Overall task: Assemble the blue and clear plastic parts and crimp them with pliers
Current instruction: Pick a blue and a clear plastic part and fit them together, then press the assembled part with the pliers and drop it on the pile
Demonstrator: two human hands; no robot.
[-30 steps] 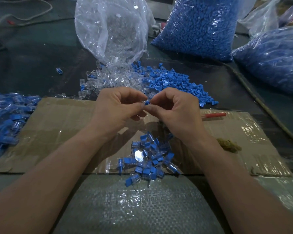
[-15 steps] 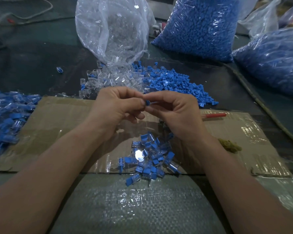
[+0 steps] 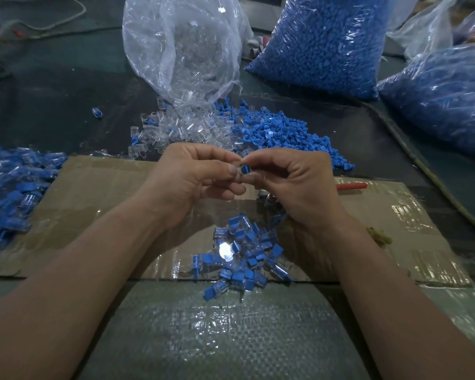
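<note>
My left hand (image 3: pixel 192 176) and my right hand (image 3: pixel 294 182) meet above the cardboard sheet (image 3: pixel 99 198). Between their fingertips sits a small blue part (image 3: pixel 245 169) pushed against a clear part that my left thumb and fingers pinch; the clear part is mostly hidden. My right hand pinches the blue part. Below the hands lies a pile of joined blue-and-clear pieces (image 3: pixel 244 253). Loose clear parts (image 3: pixel 181 127) and loose blue parts (image 3: pixel 283 130) lie beyond the hands. A red-handled tool (image 3: pixel 351 185) pokes out behind my right hand; its head is hidden.
A clear bag of clear parts (image 3: pixel 184 48) lies open at the back. Two bags of blue parts (image 3: pixel 321 42) stand at the back right. More joined pieces (image 3: pixel 8 193) are heaped at the left. A cable (image 3: pixel 412 149) runs along the right.
The hands stayed together at the same spot. The fingers shifted slightly and the blue part now shows more plainly between the fingertips.
</note>
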